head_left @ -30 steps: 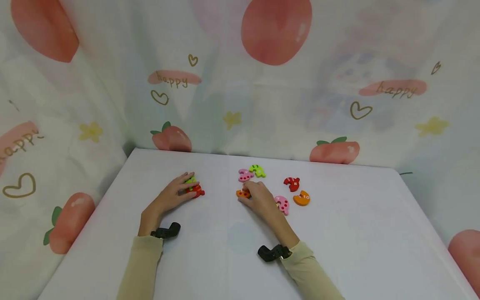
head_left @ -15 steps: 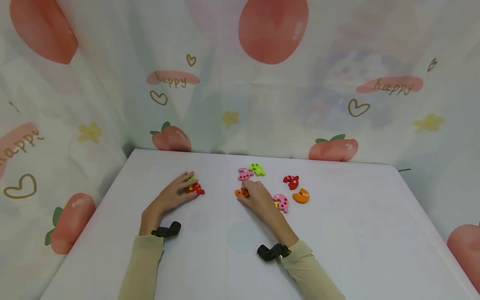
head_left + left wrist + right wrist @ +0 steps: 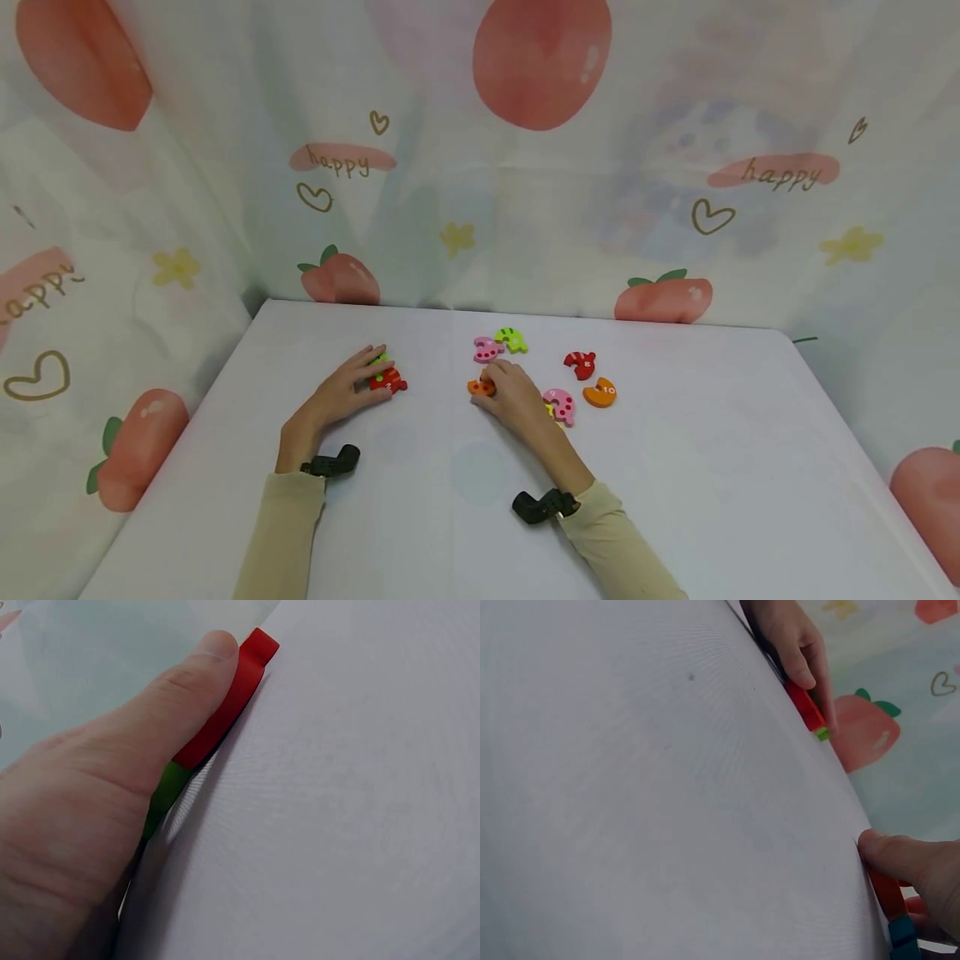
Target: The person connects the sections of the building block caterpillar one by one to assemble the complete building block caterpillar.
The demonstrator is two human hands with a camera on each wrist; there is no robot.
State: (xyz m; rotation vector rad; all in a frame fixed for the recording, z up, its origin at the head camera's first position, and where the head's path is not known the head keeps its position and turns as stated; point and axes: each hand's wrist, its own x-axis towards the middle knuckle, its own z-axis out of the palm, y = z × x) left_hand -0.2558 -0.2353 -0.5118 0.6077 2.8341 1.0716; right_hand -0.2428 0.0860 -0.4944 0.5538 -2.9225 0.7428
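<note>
In the head view my left hand (image 3: 339, 393) lies over a red striped toy piece (image 3: 392, 380) and a green one (image 3: 380, 358), fingers spread and partly hiding them. The left wrist view shows the thumb (image 3: 176, 701) extended along the edge of the red piece, with a green part below it. My right hand (image 3: 517, 398) pinches an orange spotted toy piece (image 3: 477, 387) at the table's middle, thumb on the near side. Much of that piece is hidden by the fingers. A blue block-like part (image 3: 904, 937) shows beside it in the right wrist view.
Behind the right hand lie a pink spotted piece (image 3: 487, 350) and a green striped piece (image 3: 513, 339). To its right are a red piece (image 3: 582, 365), an orange numbered piece (image 3: 601, 392) and another pink piece (image 3: 562, 406), with some yellow beside it. A printed curtain (image 3: 540, 208) stands behind the white table (image 3: 675, 500).
The head view has shifted slightly. Both hands and the pieces keep nearly the same places on the table.
</note>
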